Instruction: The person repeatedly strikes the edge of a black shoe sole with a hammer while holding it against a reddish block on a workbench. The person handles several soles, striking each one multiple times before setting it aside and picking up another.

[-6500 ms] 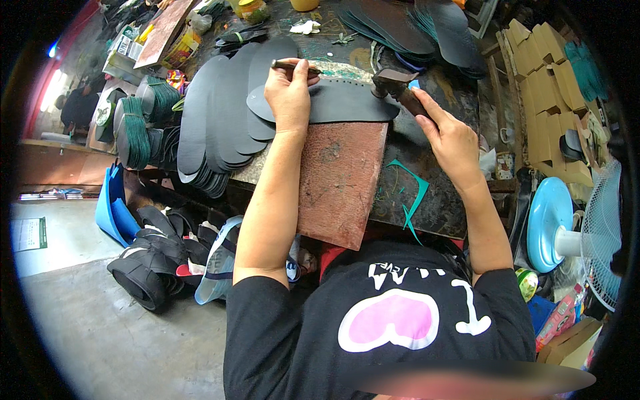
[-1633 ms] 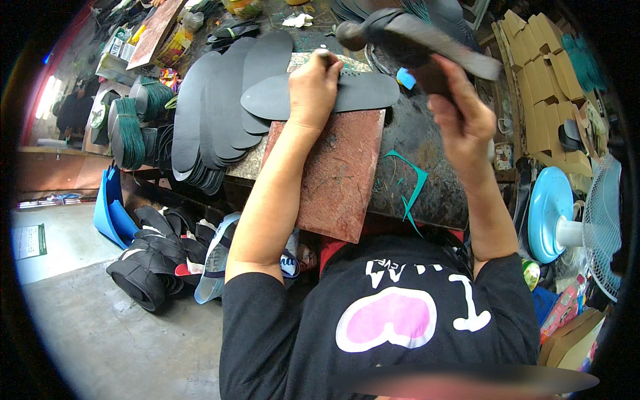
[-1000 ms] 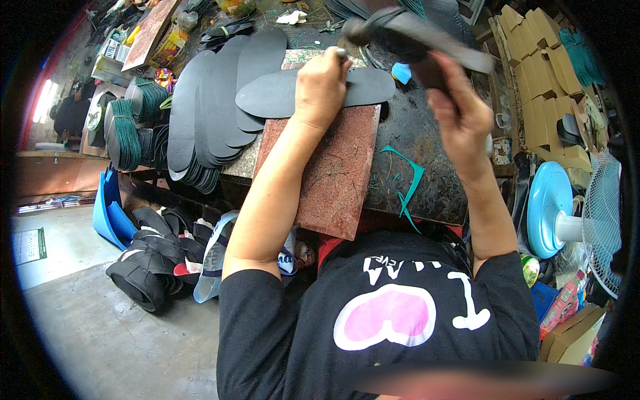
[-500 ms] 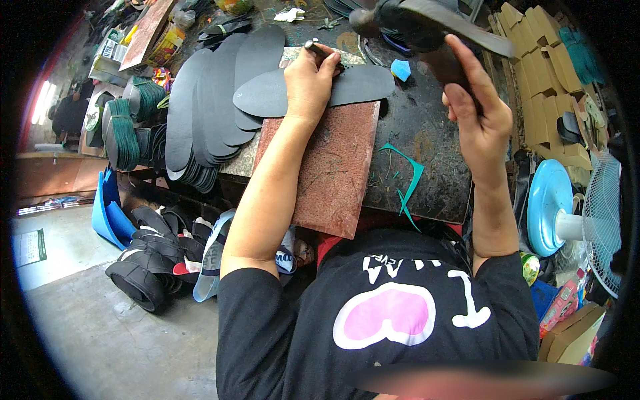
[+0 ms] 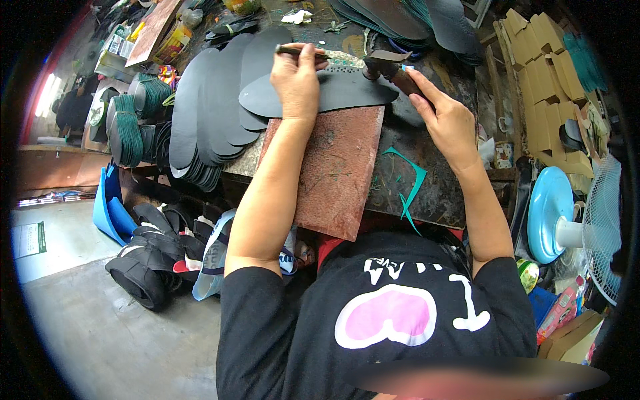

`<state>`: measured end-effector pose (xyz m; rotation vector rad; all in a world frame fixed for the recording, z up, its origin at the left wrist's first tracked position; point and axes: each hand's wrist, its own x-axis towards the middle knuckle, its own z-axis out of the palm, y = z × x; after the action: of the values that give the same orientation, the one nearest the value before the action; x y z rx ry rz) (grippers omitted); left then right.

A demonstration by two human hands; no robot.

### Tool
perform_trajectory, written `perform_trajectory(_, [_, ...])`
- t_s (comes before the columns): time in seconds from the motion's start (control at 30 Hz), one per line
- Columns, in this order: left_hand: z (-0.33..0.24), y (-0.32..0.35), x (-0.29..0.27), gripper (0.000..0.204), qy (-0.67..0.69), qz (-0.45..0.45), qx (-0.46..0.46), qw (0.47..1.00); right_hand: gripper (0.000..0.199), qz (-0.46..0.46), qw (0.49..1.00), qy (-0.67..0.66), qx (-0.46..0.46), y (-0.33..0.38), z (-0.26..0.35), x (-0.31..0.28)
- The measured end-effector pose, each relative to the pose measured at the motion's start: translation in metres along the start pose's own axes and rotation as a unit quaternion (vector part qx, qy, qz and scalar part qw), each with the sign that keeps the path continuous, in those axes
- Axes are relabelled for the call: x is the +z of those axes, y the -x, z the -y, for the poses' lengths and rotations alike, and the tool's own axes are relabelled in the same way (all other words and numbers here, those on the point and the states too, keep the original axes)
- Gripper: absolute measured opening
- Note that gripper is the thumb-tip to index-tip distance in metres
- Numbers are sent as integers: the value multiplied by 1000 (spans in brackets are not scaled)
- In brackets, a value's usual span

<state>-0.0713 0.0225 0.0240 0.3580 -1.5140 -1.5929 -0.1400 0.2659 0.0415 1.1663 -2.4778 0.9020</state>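
A dark grey shoe-sole piece (image 5: 350, 97) lies across the board, with small holes along its far edge. My left hand (image 5: 297, 83) is closed around a dark metal punch (image 5: 291, 51), which is tilted nearly sideways over the sole's far edge. My right hand (image 5: 448, 117) grips a hammer (image 5: 404, 81) by its brown handle. The hammer's dark head hangs by the sole's right end; whether it touches cannot be made out. Under the sole are a reddish board (image 5: 333, 173) and part of a pale speckled slab (image 5: 343, 59).
Stacked dark soles (image 5: 207, 113) spread to the left, beside green cord bundles (image 5: 123, 130). More soles (image 5: 393, 20) lie at the back. A green scrap (image 5: 415, 183) rests on the dark table (image 5: 447, 200). Cardboard boxes (image 5: 533, 87) and a blue-and-white fan (image 5: 553, 213) stand right.
My right hand has brought the hammer down and left from its raised position. My left hand has shifted slightly left, and the punch has tipped sideways, showing the holes.
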Motion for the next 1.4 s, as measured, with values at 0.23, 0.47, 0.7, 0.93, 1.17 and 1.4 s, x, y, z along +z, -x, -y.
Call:
perform_trajectory(0.23, [0, -3, -15, 12, -102, 55, -83, 990, 40, 11, 1000, 4, 9, 0, -1, 2])
perform_trajectory(0.47, [0, -2, -13, 13, -127, 85, -57, 987, 38, -32, 992, -116, -48, -15, 22, -33])
perform_trajectory(0.7, [0, 11, 1, 17, -458, 131, 280, 834, 41, -58, 983, -138, -108, -21, 42, -33])
perform_trajectory(0.93, [4, 0, -4, 10, -33, 19, -105, 994, 39, 9, 998, -62, 14, -2, 9, -18])
perform_trajectory(1.17, [-1, 8, 0, 13, -227, 97, 10, 969, 41, -87, 971, -211, -66, -10, 33, -48])
perform_trajectory(1.4, [-1, 11, 10, 17, -457, 132, 253, 842, 38, -68, 986, -138, -61, -13, 25, -23])
